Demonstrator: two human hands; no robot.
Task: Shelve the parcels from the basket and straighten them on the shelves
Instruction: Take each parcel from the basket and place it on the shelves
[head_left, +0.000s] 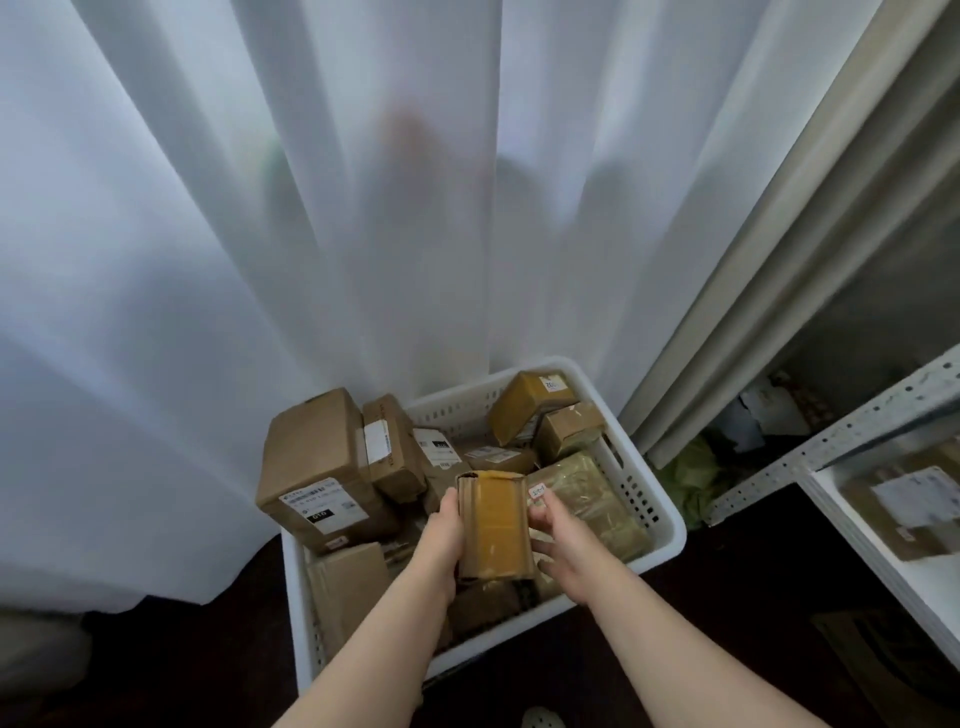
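Note:
A white plastic basket (660, 499) stands on the dark floor, filled with several brown cardboard parcels. Above its middle I hold a small parcel wrapped in yellow-brown tape (496, 525), upright and lengthwise. My left hand (441, 540) grips its left side and my right hand (558, 545) grips its right side, thumb near a small white sticker at the top corner. A large box with a white label (311, 467) leans at the basket's far left corner. White metal shelves (883, 551) stand at the right, with a labelled parcel (909, 509) lying on the lower one.
A sheer white curtain (311, 208) hangs behind the basket, a beige curtain (753, 312) to its right. A slotted shelf upright (831, 441) slants at the right. A green bag (691, 478) lies between basket and shelves. A flat cardboard piece (872, 649) lies on the floor.

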